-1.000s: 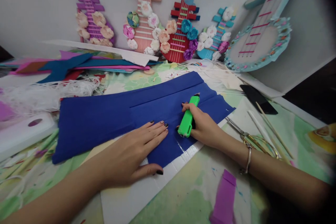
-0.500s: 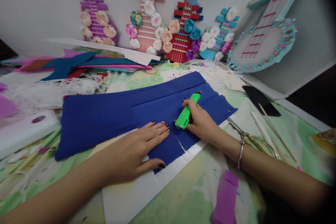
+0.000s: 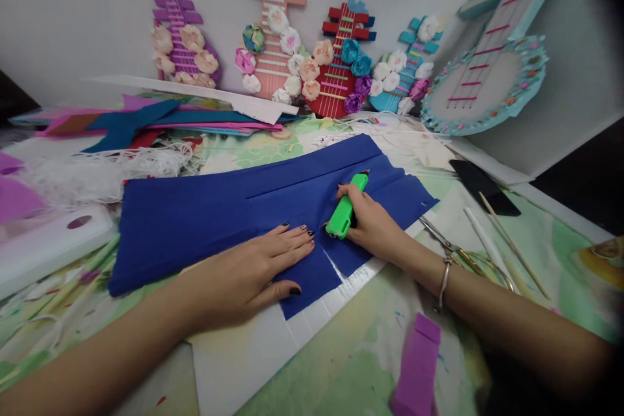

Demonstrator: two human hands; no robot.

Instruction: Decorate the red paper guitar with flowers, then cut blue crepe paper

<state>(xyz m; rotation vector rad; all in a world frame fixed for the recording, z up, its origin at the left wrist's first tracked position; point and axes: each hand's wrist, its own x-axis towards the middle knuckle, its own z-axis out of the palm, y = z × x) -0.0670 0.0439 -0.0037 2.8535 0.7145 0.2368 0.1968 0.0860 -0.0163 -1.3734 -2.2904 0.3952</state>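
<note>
A wide dark blue sheet [image 3: 195,208] lies across a white board [image 3: 244,364] on the table. My left hand [image 3: 258,273] rests flat on the sheet, fingers spread and pressing nothing else. Just right of it, my right hand [image 3: 363,218] is wrapped round a bright green cutter [image 3: 345,211], which is tilted with its top end pointing up and away. A slit [image 3: 334,263] with white showing through runs from near the cutter to the sheet's front edge. The cutter's lower tip is not clearly visible.
Gold-handled scissors [image 3: 458,250], a wooden stick [image 3: 514,246] and a black flat piece [image 3: 485,187] lie at the right. A purple block [image 3: 418,367] is in front. White string [image 3: 112,175] and coloured sheets [image 3: 131,123] lie left. Decorated instrument shapes [image 3: 341,65] stand behind.
The slit looks wider and its sides stand further apart. The sheet's left end has shifted slightly right in view. Both hands keep nearly the same places.
</note>
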